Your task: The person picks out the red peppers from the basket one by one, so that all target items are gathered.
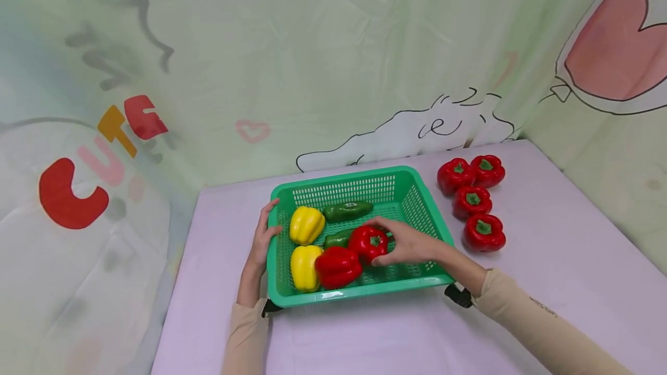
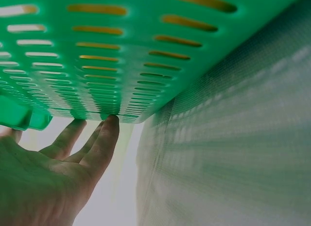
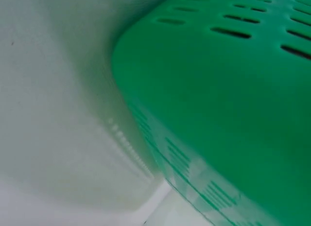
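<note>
My right hand (image 1: 409,243) reaches over the near right side of a green plastic basket (image 1: 359,292) and holds a red bell pepper (image 1: 367,243) between thumb and fingers. My left hand (image 1: 262,236) grips the basket's left rim. In the left wrist view, the fingers (image 2: 101,146) lie against the slotted outer wall. Beside the held pepper sits another red bell pepper (image 1: 337,268). Two yellow bell peppers (image 1: 307,225) lie along the left side. A dark green vegetable (image 1: 348,211) lies near the back, and a second one (image 1: 337,239) is partly hidden behind the red peppers.
Several red bell peppers (image 1: 484,232) stand on the pale lilac tabletop (image 1: 552,282) to the right of the basket. A printed curtain (image 1: 250,74) hangs behind and on both sides. The right wrist view shows mostly the basket's outer wall (image 3: 209,104).
</note>
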